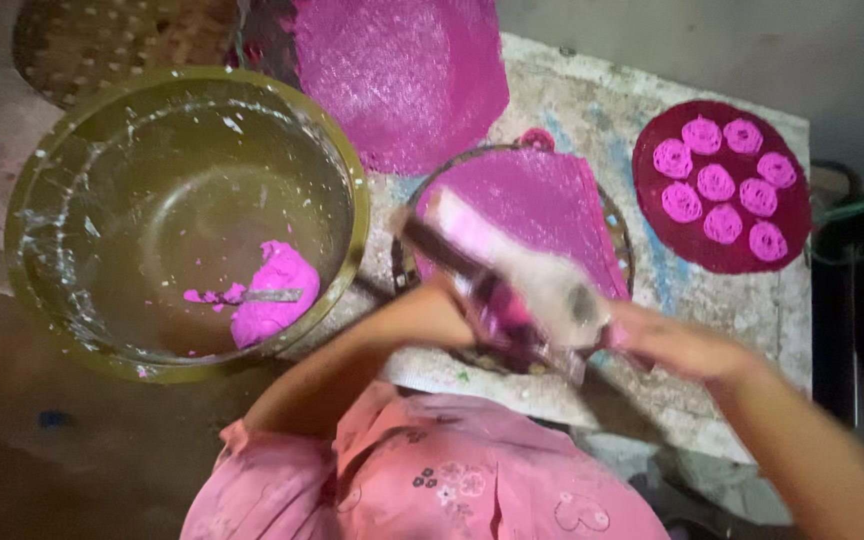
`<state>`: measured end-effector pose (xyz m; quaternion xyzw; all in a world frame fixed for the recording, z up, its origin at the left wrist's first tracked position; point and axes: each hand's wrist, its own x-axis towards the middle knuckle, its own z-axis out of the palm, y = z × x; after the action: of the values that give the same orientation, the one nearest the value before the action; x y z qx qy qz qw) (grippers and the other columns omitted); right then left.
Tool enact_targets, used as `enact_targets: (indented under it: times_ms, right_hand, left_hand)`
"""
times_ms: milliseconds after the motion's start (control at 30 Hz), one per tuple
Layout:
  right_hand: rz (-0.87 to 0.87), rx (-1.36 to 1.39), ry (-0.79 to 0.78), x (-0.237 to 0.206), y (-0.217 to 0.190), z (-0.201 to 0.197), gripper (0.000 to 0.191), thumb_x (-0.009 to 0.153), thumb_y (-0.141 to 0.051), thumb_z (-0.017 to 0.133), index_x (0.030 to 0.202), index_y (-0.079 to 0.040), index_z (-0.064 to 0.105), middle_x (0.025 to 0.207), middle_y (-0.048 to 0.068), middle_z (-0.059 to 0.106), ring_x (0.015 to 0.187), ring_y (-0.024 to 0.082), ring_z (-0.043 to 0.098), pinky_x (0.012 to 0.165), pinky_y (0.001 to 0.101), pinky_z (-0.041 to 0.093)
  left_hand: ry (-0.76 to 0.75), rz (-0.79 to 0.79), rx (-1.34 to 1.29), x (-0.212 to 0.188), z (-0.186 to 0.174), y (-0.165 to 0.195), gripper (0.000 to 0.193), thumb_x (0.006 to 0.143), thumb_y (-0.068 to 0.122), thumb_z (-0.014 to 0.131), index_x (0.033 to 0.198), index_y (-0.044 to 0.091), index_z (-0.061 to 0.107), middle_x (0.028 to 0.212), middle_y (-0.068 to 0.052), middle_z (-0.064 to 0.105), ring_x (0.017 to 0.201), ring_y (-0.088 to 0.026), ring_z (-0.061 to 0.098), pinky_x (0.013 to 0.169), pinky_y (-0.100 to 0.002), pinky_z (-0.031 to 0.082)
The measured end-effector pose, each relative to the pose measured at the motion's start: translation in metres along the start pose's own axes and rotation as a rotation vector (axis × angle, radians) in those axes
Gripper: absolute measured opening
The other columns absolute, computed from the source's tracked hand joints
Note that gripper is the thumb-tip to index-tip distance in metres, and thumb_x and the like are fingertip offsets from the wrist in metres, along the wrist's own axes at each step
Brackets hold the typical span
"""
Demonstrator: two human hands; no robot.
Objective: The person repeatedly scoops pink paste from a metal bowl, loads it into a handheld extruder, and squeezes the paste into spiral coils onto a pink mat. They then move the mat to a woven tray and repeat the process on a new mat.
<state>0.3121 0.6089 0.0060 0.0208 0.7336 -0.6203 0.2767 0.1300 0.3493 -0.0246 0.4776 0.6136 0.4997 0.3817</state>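
My left hand (430, 312) and my right hand (674, 345) both grip a metal noodle press (512, 275), smeared pink and blurred by motion. The press is held tilted over a round plate covered by a pink cloth (542, 195). To the left, a large metal bowl (72, 150) holds a lump of pink dough (274, 290) with a spoon (267, 296) stuck in it. To the right a dark red round plate (652, 215) carries several pink noodle coils (722, 178).
A big pink cloth-covered disc (402, 70) lies behind the bowl, next to a woven basket tray (112, 40). Everything rests on a rough stone slab (572, 110). My pink flowered garment (432, 470) fills the bottom of the view.
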Motion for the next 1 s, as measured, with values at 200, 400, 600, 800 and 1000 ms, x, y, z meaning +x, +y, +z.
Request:
enact_targets:
  times_ms: [200, 400, 600, 800, 1000]
  right_hand:
    - [0.213, 0.532, -0.086, -0.017, 0.053, -0.014, 0.099, 0.089, -0.073, 0.048, 0.153, 0.002, 0.041, 0.145, 0.025, 0.057, 0.131, 0.035, 0.058, 0.113, 0.0454, 0.041]
    - [0.475, 0.41, 0.086, -0.005, 0.028, -0.018, 0.084, 0.088, -0.067, 0.035, 0.144, -0.008, 0.055, 0.115, 0.021, 0.076, 0.102, 0.03, 0.076, 0.095, 0.0454, 0.057]
    - [0.287, -0.186, 0.157, 0.039, 0.008, -0.007, 0.086, 0.097, -0.069, 0.028, 0.11, -0.001, 0.078, 0.098, 0.011, 0.082, 0.091, 0.019, 0.072, 0.09, 0.0354, 0.053]
    - [0.557, -0.117, 0.177, 0.038, -0.006, -0.004, 0.078, 0.09, -0.067, 0.025, 0.098, -0.009, 0.077, 0.08, 0.006, 0.078, 0.073, 0.019, 0.073, 0.072, 0.0362, 0.059]
    - [0.344, -0.118, 0.295, 0.048, -0.007, -0.003, 0.077, 0.095, -0.066, 0.035, 0.092, 0.0, 0.074, 0.074, 0.009, 0.073, 0.068, 0.019, 0.071, 0.066, 0.035, 0.057]
  left_hand:
    - [-0.073, 0.616, -1.311, 0.036, -0.037, -0.006, 0.095, 0.08, 0.049, 0.086, 0.157, 0.014, 0.042, 0.15, -0.007, 0.057, 0.15, -0.024, 0.043, 0.133, -0.045, 0.024]
    - [0.114, 0.635, -1.577, 0.069, -0.011, -0.068, 0.048, 0.1, 0.038, 0.069, 0.136, 0.009, 0.057, 0.103, -0.002, 0.06, 0.108, -0.021, 0.059, 0.121, -0.047, 0.039]
    - [0.174, 0.662, -1.675, 0.077, -0.041, -0.106, 0.029, 0.103, 0.042, 0.05, 0.099, 0.014, 0.055, 0.089, 0.001, 0.057, 0.089, -0.015, 0.056, 0.098, -0.039, 0.046]
    - [0.292, 0.648, -1.666, 0.082, -0.026, -0.115, 0.033, 0.105, 0.045, 0.049, 0.096, 0.015, 0.055, 0.085, 0.002, 0.055, 0.083, -0.015, 0.053, 0.087, -0.037, 0.048]
    - [0.147, 0.702, -1.681, 0.094, -0.045, -0.115, 0.036, 0.104, 0.048, 0.049, 0.098, 0.014, 0.055, 0.086, 0.002, 0.053, 0.083, -0.014, 0.053, 0.085, -0.036, 0.049]
